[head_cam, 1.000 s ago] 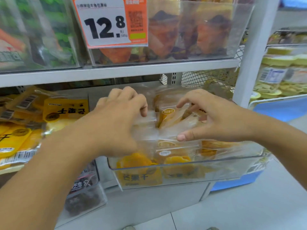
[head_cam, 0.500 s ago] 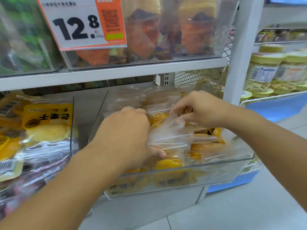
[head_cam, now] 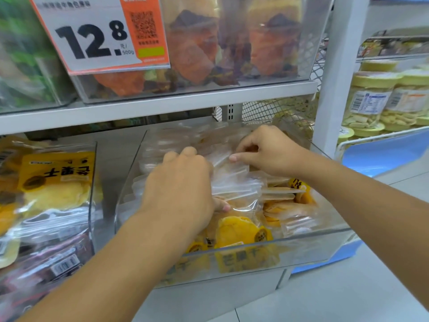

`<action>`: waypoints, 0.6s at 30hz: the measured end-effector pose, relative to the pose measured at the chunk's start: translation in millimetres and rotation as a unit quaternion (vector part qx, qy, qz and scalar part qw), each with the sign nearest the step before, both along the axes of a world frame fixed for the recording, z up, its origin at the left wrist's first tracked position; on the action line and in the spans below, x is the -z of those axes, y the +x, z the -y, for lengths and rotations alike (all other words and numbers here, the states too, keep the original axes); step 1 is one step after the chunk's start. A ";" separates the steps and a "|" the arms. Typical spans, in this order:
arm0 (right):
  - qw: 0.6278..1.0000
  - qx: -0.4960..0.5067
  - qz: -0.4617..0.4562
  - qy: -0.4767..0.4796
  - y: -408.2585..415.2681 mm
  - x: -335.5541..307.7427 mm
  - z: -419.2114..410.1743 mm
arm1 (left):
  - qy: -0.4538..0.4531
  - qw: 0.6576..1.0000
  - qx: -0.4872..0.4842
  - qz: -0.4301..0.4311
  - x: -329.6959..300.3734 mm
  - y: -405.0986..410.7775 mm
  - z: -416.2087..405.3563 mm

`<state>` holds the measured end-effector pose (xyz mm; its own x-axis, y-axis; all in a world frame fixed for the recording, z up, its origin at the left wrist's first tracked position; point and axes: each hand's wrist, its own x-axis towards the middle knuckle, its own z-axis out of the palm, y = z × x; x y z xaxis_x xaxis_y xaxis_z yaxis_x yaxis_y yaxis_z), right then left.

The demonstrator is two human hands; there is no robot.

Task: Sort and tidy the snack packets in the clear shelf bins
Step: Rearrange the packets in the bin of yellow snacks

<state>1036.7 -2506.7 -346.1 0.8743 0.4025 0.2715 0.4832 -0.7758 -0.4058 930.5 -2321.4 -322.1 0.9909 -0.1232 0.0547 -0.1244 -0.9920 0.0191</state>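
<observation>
A clear plastic bin (head_cam: 301, 249) juts out from the lower shelf, filled with several clear packets of yellow dried mango (head_cam: 236, 231). Both hands are inside it. My left hand (head_cam: 181, 191) lies palm down on the left part of the pile, fingers curled over a bunch of upright packets (head_cam: 234, 184), thumb tucked under them. My right hand (head_cam: 264, 152) pinches the clear top edges of the same bunch from the back right. The packets under my left palm are hidden.
A second clear bin (head_cam: 91, 182) of mango packets stands at the left. The upper shelf (head_cam: 162, 105) carries a bin of orange dried fruit with a 12.8 price tag (head_cam: 102, 36). A white upright (head_cam: 336, 73) borders the right side, with yellow-lidded jars (head_cam: 371, 98) beyond.
The view has shifted a little left and down. My left hand has slid down onto the packet pile, and my right hand has moved back over the packet tops.
</observation>
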 end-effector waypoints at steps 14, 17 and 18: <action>0.952 0.016 -0.130 -0.277 -70.5 -18.4 23.9 | -0.012 0.998 0.052 -0.027 -0.3 16.0 19.8; 0.944 0.029 -0.091 -0.315 -60.1 1.2 16.3 | 0.006 0.998 0.050 -0.033 0.8 19.0 20.6; 0.944 0.030 -0.067 -0.321 -58.7 3.4 15.1 | 0.009 0.998 0.050 -0.032 0.9 18.5 20.5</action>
<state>978.0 -2521.8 -349.4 0.9095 0.3958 -0.1270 0.4089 -0.9069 0.1018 949.0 -2341.9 -323.0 0.9748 -0.2228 -0.0120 -0.2227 -0.9748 0.0124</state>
